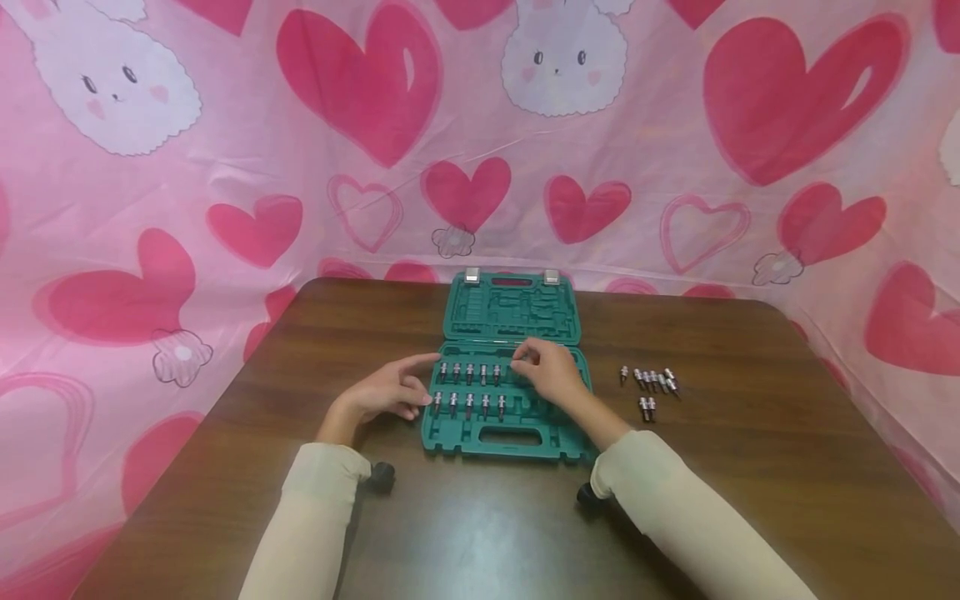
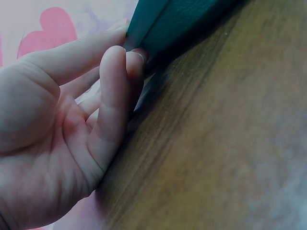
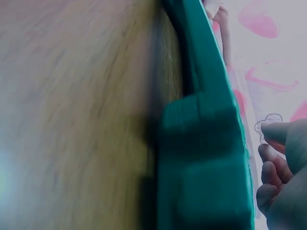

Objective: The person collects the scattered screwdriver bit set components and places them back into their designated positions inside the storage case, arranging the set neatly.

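A green tool case (image 1: 450,433) lies spread out flat on the wooden table, its lid (image 1: 512,308) folded back. Two rows of silver-and-dark bit sockets (image 1: 469,405) fill the left of its lower half. My left hand (image 1: 386,389) rests at the case's left side, index finger stretched to the upper corner; in the left wrist view its fingertips touch the green edge. Over the upper row, just right of the last socket, is my right hand (image 1: 551,372), thumb and forefinger brought together. Whether a socket sits between those fingertips I cannot tell.
Loose bit sockets (image 1: 651,381) lie in a group on the table (image 1: 735,450) to the right of the case, with a pair (image 1: 647,409) nearer me. A pink heart-print cloth (image 1: 465,125) hangs around the table's back and sides.
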The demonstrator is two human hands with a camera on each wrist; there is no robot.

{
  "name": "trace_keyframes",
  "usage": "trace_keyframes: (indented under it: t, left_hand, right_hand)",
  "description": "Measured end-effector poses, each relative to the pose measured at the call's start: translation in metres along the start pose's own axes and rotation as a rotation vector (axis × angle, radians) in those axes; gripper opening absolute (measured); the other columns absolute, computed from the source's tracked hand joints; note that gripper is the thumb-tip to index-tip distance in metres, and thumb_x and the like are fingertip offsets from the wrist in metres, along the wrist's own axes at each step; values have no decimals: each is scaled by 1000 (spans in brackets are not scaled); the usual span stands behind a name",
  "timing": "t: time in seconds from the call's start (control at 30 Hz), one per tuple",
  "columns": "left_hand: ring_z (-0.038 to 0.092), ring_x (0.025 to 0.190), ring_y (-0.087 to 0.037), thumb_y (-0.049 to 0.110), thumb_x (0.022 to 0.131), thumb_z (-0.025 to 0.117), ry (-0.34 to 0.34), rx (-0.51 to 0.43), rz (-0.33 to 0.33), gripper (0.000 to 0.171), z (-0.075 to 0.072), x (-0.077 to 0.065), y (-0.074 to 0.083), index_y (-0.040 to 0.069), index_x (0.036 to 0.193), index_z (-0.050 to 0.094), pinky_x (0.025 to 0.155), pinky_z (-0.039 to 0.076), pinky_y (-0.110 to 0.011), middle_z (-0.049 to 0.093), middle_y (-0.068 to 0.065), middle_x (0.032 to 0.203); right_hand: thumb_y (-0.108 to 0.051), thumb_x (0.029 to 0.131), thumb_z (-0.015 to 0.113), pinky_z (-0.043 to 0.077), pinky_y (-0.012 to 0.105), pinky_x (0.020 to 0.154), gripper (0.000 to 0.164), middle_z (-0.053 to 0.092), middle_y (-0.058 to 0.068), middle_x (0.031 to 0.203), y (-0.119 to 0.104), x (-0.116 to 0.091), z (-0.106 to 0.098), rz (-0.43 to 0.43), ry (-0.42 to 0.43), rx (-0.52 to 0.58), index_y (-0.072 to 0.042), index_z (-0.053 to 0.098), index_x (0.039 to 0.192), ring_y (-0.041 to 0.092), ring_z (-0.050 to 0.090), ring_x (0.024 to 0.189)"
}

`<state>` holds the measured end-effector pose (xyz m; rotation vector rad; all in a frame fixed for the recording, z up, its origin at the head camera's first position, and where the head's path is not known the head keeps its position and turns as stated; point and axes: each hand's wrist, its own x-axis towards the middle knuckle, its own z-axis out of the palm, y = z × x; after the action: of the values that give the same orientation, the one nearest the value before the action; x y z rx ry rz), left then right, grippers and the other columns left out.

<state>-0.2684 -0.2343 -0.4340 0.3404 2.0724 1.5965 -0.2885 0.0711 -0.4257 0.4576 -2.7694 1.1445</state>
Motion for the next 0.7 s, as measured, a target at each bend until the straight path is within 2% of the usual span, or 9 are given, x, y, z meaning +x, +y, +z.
trace_keyframes:
  t: [0.43, 0.7]
  left_hand:
    - [61, 67, -22, 8, 90, 69, -7, 3, 5, 73, -1, 0, -2, 20, 152, 32, 64, 57, -31, 66, -18, 90]
    - [61, 67, -22, 8, 90, 69, -17, -6, 11, 74, -1, 0, -2, 20, 152, 32, 64, 57, -31, 66, -19, 91]
  right_hand:
    - [-14, 88, 72, 42, 34, 57, 7, 55, -3, 66, 14, -15, -23, -92, -9, 15, -11, 69, 94, 16, 49, 60]
    - [-14, 89, 72, 42, 34, 55, 9, 55, -3, 66, 27, -27, -36, -85, -35, 11, -10, 68, 97, 16, 49, 59]
